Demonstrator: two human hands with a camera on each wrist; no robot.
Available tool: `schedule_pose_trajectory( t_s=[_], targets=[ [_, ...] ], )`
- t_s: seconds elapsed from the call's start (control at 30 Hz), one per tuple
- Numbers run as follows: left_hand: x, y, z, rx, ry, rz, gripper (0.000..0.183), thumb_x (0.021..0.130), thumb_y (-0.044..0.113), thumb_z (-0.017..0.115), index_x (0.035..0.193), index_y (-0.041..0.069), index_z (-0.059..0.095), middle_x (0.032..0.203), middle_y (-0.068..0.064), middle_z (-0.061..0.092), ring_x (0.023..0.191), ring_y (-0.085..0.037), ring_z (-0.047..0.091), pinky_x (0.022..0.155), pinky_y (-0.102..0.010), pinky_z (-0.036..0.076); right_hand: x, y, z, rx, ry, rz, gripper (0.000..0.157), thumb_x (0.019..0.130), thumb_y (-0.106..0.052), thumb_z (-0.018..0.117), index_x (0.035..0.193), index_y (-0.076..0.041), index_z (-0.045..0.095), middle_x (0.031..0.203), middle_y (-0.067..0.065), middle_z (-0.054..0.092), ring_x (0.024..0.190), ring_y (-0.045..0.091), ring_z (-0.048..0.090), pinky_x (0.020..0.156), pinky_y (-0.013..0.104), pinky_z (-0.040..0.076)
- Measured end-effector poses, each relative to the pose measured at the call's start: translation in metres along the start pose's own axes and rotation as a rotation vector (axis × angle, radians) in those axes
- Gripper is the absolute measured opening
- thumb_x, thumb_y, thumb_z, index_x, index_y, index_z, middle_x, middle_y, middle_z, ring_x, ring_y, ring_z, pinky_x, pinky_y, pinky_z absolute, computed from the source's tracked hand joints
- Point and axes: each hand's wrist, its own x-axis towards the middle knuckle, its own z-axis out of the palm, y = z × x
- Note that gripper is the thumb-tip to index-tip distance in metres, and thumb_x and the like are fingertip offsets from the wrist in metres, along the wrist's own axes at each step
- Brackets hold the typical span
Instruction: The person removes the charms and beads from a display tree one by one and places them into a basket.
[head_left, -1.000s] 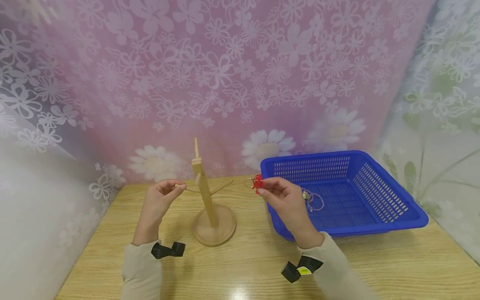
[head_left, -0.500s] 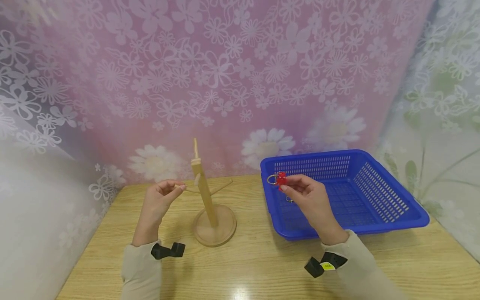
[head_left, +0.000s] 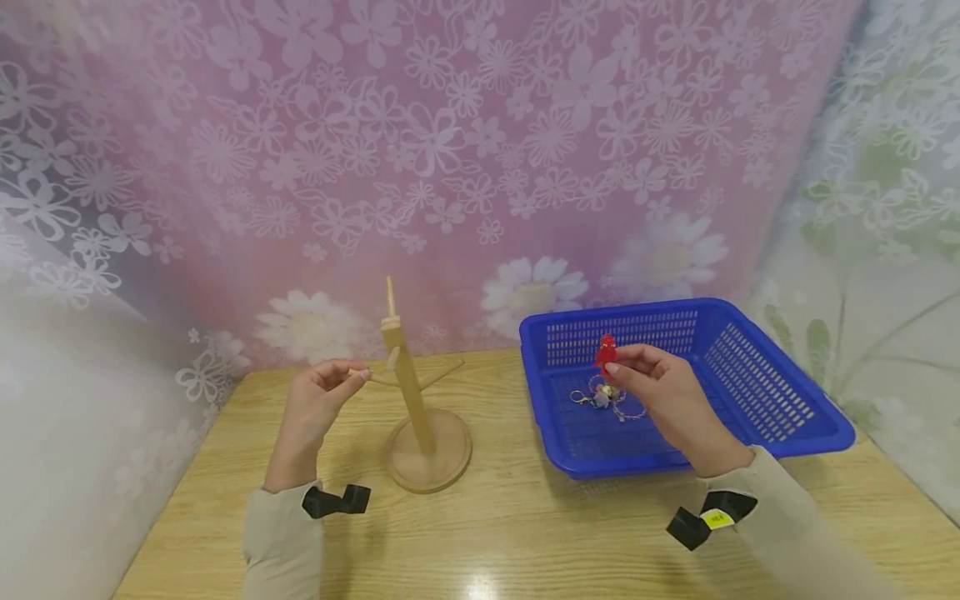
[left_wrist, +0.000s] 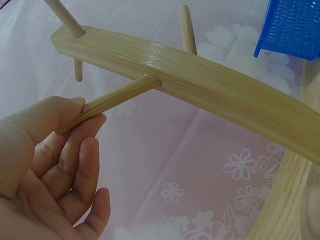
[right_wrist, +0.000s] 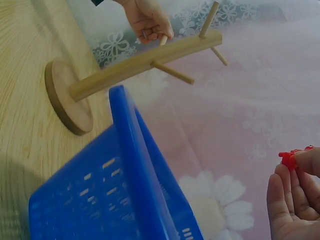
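Note:
A wooden stand with a round base and several pegs stands on the table, left of centre. My left hand pinches the end of one peg between thumb and forefinger, the other fingers loosely bent. My right hand is over the blue basket, holding a small red figure keychain by thumb and fingertips. The right wrist view shows the red figure at its right edge, partly covered by the thumb. Below it in the basket lie small keychains with gold rings and a beaded loop.
The basket stands on the right of the wooden table, its perforated walls rising beside the right forearm. Behind the table hangs a pink flowered cloth. The upper pegs of the stand jut out in different directions.
My right hand has moved right with the red keychain, from the basket's left rim to above its inside. The keychains in the basket are now more visible. My left hand stays on the peg.

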Motion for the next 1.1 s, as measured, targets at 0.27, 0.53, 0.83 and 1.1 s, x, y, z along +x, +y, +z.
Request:
schedule_pose_trajectory(
  t_s=[0.27, 0.53, 0.83, 1.1],
  targets=[
    [0.000, 0.000, 0.000, -0.009, -0.006, 0.002, 0.024, 0.088, 0.027, 0.068, 0.097, 0.005, 0.068, 0.076, 0.011, 0.060, 0.084, -0.009, 0.054, 0.079, -0.027, 0.044, 0.010, -0.007, -0.020, 0.028, -0.034, 0.082, 0.010, 0.092, -0.007, 0.061, 0.096, -0.015, 0.062, 0.091, -0.008, 0.069, 0.086, 0.004, 0.066, 0.078, 0.017, 0.051],
    [0.002, 0.003, 0.002, 0.000, -0.002, -0.015, 0.026, 0.088, 0.026, 0.068, 0.100, 0.003, 0.068, 0.076, 0.012, 0.059, 0.083, -0.008, 0.054, 0.078, -0.027, 0.043, 0.033, -0.003, -0.048, 0.223, -0.026, 0.099, 0.014, 0.092, 0.000, 0.057, 0.093, -0.012, 0.065, 0.093, -0.005, 0.070, 0.085, 0.007, 0.067, 0.078, 0.019, 0.052],
    [0.002, 0.003, 0.003, -0.006, -0.005, -0.022, 0.025, 0.088, 0.025, 0.068, 0.098, 0.002, 0.069, 0.076, 0.012, 0.060, 0.084, -0.009, 0.056, 0.079, -0.028, 0.044, 0.051, 0.003, -0.070, 0.250, -0.057, 0.161, 0.022, 0.093, 0.004, 0.052, 0.089, -0.012, 0.067, 0.092, -0.004, 0.070, 0.084, 0.007, 0.067, 0.078, 0.019, 0.052],
    [0.003, 0.003, 0.002, -0.031, -0.005, -0.009, 0.023, 0.087, 0.023, 0.069, 0.096, 0.002, 0.068, 0.074, 0.008, 0.061, 0.080, -0.009, 0.056, 0.077, -0.027, 0.044, 0.063, 0.007, -0.080, 0.144, -0.069, 0.221, 0.017, 0.093, 0.000, 0.055, 0.091, -0.014, 0.065, 0.091, -0.007, 0.068, 0.086, 0.005, 0.065, 0.079, 0.018, 0.051]
  ],
)
